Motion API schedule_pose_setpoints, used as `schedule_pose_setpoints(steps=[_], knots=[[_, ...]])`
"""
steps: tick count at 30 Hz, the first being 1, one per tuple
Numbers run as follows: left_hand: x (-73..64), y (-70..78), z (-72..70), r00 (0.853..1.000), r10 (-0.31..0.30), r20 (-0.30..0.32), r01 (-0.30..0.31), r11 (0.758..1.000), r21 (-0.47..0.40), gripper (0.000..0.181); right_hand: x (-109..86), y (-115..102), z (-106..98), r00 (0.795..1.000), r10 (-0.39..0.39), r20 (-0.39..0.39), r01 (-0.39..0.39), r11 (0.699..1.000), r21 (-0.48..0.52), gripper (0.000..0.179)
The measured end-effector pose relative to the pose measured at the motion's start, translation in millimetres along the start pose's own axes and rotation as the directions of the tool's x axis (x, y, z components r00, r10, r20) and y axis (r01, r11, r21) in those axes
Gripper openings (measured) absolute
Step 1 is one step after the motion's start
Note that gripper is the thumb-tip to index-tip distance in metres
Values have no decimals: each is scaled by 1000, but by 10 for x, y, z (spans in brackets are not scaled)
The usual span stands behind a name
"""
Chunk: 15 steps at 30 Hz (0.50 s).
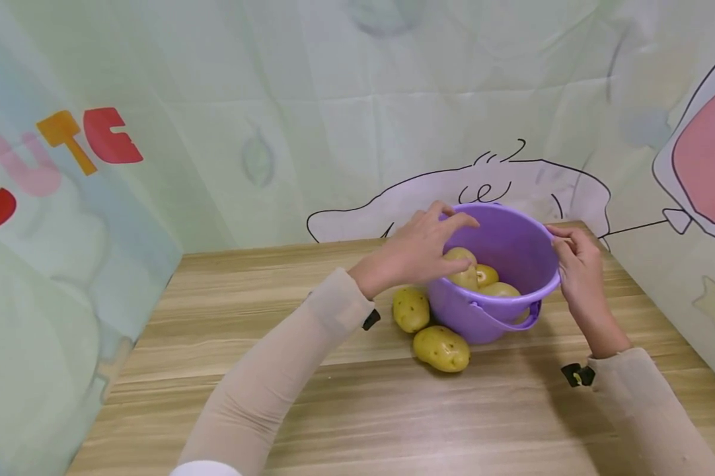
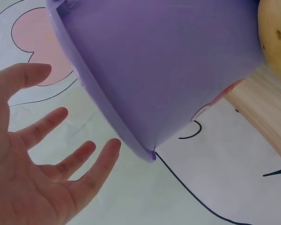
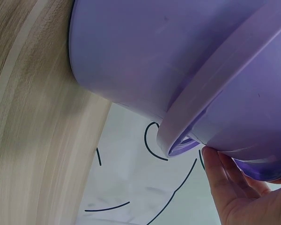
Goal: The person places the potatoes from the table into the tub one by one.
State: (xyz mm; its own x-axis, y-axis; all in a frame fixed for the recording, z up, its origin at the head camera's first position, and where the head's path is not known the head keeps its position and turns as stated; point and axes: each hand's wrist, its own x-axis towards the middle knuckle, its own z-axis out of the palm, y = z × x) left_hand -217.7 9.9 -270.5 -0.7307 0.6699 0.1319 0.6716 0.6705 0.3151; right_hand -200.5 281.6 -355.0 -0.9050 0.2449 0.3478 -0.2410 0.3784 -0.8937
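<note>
A purple bucket [image 1: 488,317] stands tilted on the wooden table, with several potatoes [image 1: 500,289] inside. My left hand [image 1: 419,248] is over its left rim, fingers spread and thumb apart. In the left wrist view that hand [image 2: 47,164] holds nothing, and its fingertips are close to the rim [image 2: 100,105]. At the right side, my right hand [image 1: 580,268] pinches the bucket's rim between thumb and fingers; the right wrist view shows this hand [image 3: 243,197] at the rim too. Two more potatoes lie outside, one upright [image 1: 411,309] and one sideways [image 1: 442,349].
The bucket's purple handle [image 1: 506,325] hangs down at its front. Behind the table [image 1: 357,410] hangs a pale printed cloth [image 1: 262,86], close to the bucket's back. Another cloth wall rises at the right table edge.
</note>
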Motion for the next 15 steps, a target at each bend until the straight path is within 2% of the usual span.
schedule_pose_setpoints(steps=[8, 15], knots=[[-79, -19, -76, 999, -16, -45, 16, 1000, 6, 55, -3, 12, 5, 1000, 3, -7, -2, 1000, 10, 33], [-141, -107, -117, 995, -40, -95, 42, 999, 12, 54, -7, -3, 10, 1000, 8, -3, -8, 1000, 13, 33]])
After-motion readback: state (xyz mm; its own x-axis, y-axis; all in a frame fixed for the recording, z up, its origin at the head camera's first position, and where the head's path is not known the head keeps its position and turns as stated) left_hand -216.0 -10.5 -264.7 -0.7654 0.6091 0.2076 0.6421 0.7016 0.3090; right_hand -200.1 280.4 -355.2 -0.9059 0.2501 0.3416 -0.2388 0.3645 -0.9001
